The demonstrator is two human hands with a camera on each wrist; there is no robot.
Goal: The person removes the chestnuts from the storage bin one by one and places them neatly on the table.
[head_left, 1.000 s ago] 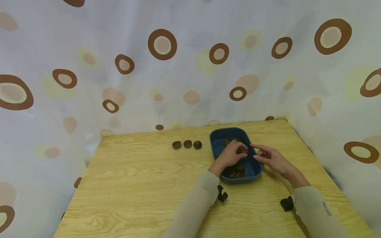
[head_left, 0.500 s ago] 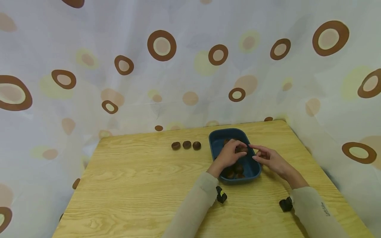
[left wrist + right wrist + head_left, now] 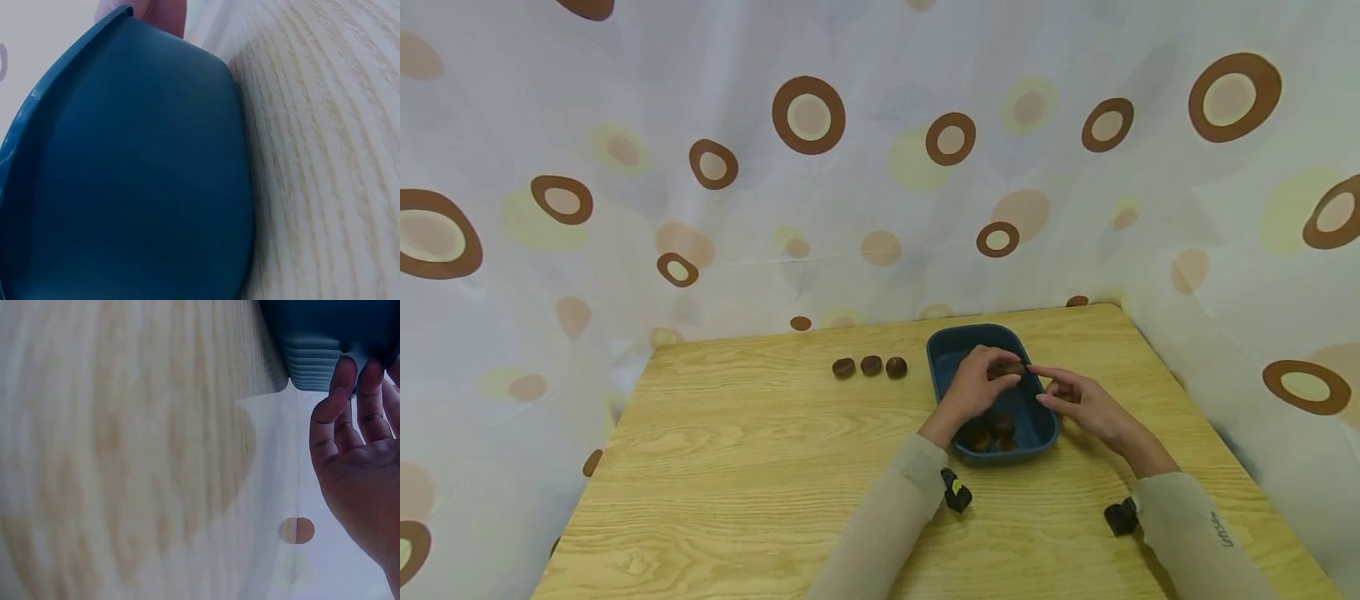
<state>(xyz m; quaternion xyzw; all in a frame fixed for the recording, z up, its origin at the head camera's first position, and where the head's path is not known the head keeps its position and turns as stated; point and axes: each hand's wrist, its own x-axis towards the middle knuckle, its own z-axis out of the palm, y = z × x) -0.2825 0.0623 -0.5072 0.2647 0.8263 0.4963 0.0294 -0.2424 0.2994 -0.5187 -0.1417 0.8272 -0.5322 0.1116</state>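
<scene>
A deep blue rectangular container (image 3: pixel 1026 421) stands toward the right of the wooden table in the head view. My left hand (image 3: pixel 972 387) reaches over it from the left and pinches a brown chestnut (image 3: pixel 1009 367) between fingers and thumb. Several more chestnuts (image 3: pixel 1000 429) lie in the container's near end, partly behind my left wrist. On the right side, my right hand (image 3: pixel 1084 406) has its index finger and thumb at the rim. The right wrist view shows that hand's loosely bent fingers (image 3: pixel 370 400) against the container's outer wall. The left wrist view is mostly filled by the container's outside (image 3: pixel 137 169).
To the left of the container, three chestnuts (image 3: pixel 871 365) sit in a row near the table's back edge. A patterned curtain (image 3: pixel 880 192) hangs behind and beside the table (image 3: pixel 737 467). Small black devices (image 3: pixel 957 490) are worn at both wrists.
My left hand has risen slightly inside the container, bringing the pinched chestnut up near the right rim. My right hand has stayed at the rim, and the row of three is unchanged.
</scene>
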